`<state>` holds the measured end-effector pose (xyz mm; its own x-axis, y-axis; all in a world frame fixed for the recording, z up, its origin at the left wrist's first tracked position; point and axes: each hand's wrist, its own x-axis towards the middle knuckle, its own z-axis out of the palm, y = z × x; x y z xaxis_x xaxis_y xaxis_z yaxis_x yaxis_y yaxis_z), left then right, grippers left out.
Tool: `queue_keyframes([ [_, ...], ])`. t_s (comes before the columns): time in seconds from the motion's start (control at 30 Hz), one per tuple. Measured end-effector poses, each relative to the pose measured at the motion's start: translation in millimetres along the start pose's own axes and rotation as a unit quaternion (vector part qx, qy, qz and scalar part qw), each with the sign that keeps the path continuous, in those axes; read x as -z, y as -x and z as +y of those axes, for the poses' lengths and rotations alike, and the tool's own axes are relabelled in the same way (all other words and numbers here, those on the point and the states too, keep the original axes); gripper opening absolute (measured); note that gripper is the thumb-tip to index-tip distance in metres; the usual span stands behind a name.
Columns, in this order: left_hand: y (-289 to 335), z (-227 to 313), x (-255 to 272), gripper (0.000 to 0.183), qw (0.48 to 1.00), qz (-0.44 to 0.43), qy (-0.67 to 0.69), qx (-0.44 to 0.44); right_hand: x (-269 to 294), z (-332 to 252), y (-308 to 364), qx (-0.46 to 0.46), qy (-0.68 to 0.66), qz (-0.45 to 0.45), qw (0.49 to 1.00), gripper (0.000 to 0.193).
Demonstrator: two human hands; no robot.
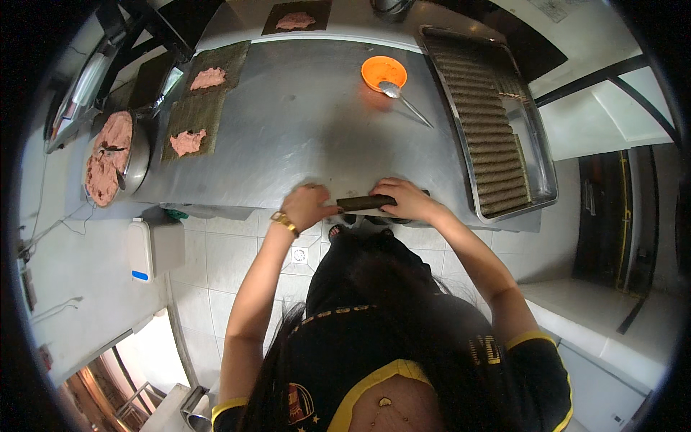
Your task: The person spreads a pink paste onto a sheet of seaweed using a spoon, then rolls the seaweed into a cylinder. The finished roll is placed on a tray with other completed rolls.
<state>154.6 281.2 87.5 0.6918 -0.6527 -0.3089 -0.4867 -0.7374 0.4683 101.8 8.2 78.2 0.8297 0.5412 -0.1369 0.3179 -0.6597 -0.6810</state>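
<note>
White bin (155,248) with blue patch (140,276) on front standing on pale tiled floor (223,248). Round floor drain (299,255) sitting among tiles. Pale wall (101,281) rising at far left, bright opening (158,349) showing below. Dark doorway (599,216) standing at right, yellow strip (624,223) running along it. White ledge (576,306) stretching nearby, pale cabinet (604,385) filling lower right. Black frame (157,32) angling across upper left.
</note>
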Motion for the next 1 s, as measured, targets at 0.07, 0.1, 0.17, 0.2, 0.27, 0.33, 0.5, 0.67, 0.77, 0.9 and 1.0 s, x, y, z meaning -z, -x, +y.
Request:
queue_keyframes([
  [0.07, 13, -22, -3, 0.038, 0.991, -0.123, 0.005, 0.062, 3, -5, 3, 0.010, -0.020, -0.021, 1.000, 0.036],
  [0.1, 21, -22, 6, 0.049, 0.969, -0.207, 0.087, 0.099, 2, -3, 5, 0.020, -0.018, -0.020, 0.999, 0.036],
  [0.17, 32, -37, -22, 0.055, 0.893, -0.254, 0.337, 0.155, -2, 1, 8, 0.044, -0.016, -0.022, 0.999, 0.036],
  [0.2, 37, -36, -29, 0.058, 0.830, -0.272, 0.453, 0.178, -2, 1, 10, 0.046, -0.019, -0.029, 0.998, 0.035],
  [0.27, 36, -31, -55, 0.064, 0.737, -0.245, 0.616, 0.127, 0, 0, 11, 0.051, -0.024, -0.045, 0.997, 0.035],
  [0.33, 31, -13, -78, 0.057, 0.701, -0.182, 0.678, 0.126, 1, -2, 12, 0.049, -0.021, -0.056, 0.997, 0.035],
  [0.5, 21, 25, -84, 0.043, 0.737, -0.114, 0.656, 0.115, 4, 3, 16, 0.083, -0.022, -0.079, 0.993, 0.036],
  [0.67, 27, 32, -86, 0.034, 0.811, -0.027, 0.577, 0.090, 6, 6, 9, 0.125, -0.041, -0.086, 0.988, 0.036],
  [0.77, 37, 40, -66, 0.033, 0.828, -0.010, 0.554, 0.087, 3, 10, 2, 0.126, -0.095, -0.097, 0.983, 0.036],
  [0.9, 50, 57, -29, 0.032, 0.856, -0.014, 0.503, 0.117, 2, 8, 0, 0.158, -0.214, -0.079, 0.961, 0.037],
  [1.0, 52, 73, 0, 0.033, 0.873, -0.016, 0.470, 0.129, 3, 4, 4, 0.180, -0.213, -0.054, 0.959, 0.037],
])
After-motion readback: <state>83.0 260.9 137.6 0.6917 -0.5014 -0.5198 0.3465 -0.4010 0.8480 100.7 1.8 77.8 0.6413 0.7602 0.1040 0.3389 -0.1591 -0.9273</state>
